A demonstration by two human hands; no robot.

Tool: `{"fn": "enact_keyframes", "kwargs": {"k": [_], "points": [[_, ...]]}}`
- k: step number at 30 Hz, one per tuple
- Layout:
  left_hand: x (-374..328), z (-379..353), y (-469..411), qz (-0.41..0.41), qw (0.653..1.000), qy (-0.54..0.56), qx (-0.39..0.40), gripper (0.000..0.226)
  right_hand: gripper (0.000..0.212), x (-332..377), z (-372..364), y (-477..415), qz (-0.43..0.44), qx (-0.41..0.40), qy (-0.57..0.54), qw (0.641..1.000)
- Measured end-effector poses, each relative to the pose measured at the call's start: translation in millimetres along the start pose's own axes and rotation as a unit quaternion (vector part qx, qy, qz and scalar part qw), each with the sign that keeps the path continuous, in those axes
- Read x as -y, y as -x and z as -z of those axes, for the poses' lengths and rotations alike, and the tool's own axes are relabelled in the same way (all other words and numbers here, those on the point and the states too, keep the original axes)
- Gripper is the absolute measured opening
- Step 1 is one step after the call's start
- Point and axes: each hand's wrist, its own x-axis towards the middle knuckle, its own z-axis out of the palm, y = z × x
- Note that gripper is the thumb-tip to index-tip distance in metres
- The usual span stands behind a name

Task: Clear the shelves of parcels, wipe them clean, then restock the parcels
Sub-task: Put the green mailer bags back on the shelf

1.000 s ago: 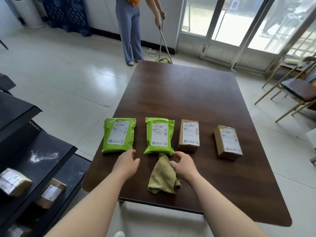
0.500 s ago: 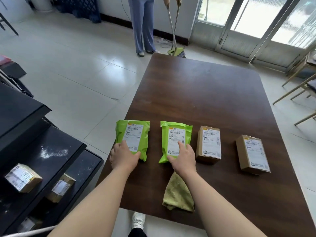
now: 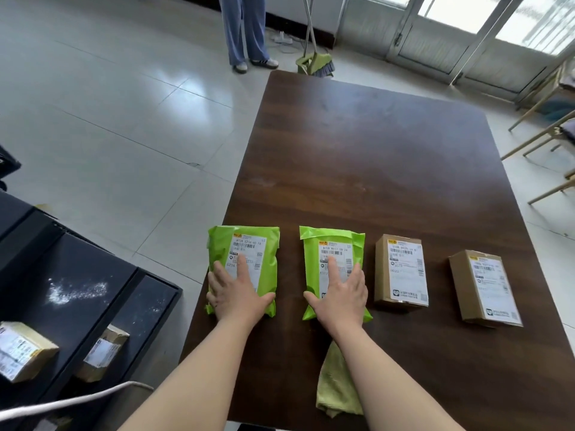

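Left grip (image 3: 239,295): wide, flat on left green parcel (image 3: 249,244).
Right grip (image 3: 340,293): wide, flat on right green parcel (image 3: 329,241).
Risk: slick bags could slip if lifted flat-handed.

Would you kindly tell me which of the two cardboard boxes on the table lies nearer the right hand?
The left box, next to the green parcel that the right hand presses; the other box lies farther right, slightly askew.

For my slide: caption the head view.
Left hand touches one green plastic mailer, right hand another, on dark wooden table.
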Motion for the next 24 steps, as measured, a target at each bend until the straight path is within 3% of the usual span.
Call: {"fn": "enact_keyframes", "kwargs": {"k": [11,24], "points": [[6,2,-7,-0.019,1.0,0.001,-0.021,0.1,0.087,8,-4,-4,-0.022,-0.002,-0.009,1.0],[18,46,-6,-0.001,0.993,0.084,-0.084,0.098,0.083,17,15,9,-0.002,-0.021,-0.031,0.999]]}}
